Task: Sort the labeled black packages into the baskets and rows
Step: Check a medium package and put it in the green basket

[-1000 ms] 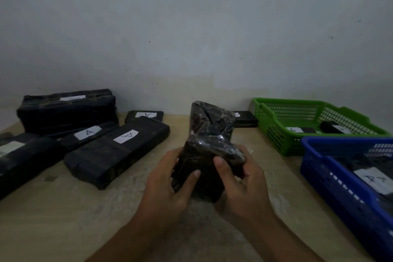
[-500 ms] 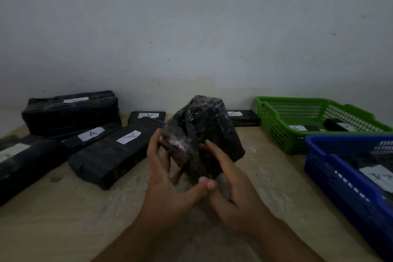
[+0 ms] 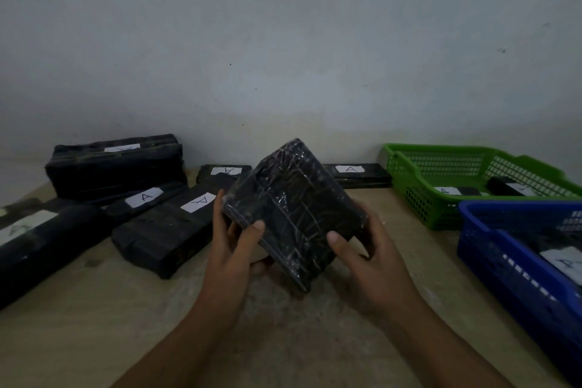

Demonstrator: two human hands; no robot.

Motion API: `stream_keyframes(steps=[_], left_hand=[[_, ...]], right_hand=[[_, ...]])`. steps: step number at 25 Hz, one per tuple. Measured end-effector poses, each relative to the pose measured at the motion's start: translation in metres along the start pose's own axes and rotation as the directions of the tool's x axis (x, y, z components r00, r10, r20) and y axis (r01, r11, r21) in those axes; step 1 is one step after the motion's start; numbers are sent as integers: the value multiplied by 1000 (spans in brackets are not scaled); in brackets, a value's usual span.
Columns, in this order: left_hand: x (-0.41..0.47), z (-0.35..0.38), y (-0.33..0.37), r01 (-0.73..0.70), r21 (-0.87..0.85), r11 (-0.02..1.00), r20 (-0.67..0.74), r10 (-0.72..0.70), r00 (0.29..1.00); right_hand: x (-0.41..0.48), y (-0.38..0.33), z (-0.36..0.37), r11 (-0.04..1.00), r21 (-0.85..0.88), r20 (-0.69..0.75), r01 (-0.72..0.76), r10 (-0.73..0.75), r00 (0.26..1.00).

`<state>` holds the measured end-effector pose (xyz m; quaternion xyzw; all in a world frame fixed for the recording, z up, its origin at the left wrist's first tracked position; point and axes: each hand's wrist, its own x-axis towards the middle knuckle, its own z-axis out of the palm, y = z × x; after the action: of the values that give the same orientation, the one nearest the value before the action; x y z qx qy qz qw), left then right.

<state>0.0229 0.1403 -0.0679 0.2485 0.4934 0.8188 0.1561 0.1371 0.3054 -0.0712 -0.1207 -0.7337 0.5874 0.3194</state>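
Both the left hand [image 3: 233,249] and the right hand [image 3: 368,257] grip the package [image 3: 294,214]; the person should probably turn it until a label shows, baskets at three o'clock.

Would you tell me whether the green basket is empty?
Not empty: the green basket holds two labelled black packages, lying on its floor.

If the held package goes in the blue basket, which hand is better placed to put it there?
Probably the right hand: it grips the package, and the blue basket sits on its side. The left hand would have to cross over.
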Motion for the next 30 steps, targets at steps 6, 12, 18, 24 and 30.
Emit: stream_keyframes(steps=[6, 12, 18, 24, 30], left_hand=[[6, 0, 1, 35, -26, 999, -65, -36, 997], [3, -5, -7, -36, 387, 921, -231, 135, 964], [-12, 3, -2, -434, 772, 465, 337, 280, 899], [-11, -2, -2, -293, 668, 684, 196, 219, 956], [-10, 2, -3, -217, 654, 724, 196, 115, 974]], right_hand=[[4, 5, 7, 998, 19, -109, 67, -65, 992], [1, 2, 5, 988, 149, -163, 49, -25, 986], [-4, 3, 15, 978, 179, 12, 106, -109, 994], [3, -9, -3, 992, 124, -214, 31, -4, 977], [-3, -15, -1, 941, -330, -171, -72, 15, 985]])
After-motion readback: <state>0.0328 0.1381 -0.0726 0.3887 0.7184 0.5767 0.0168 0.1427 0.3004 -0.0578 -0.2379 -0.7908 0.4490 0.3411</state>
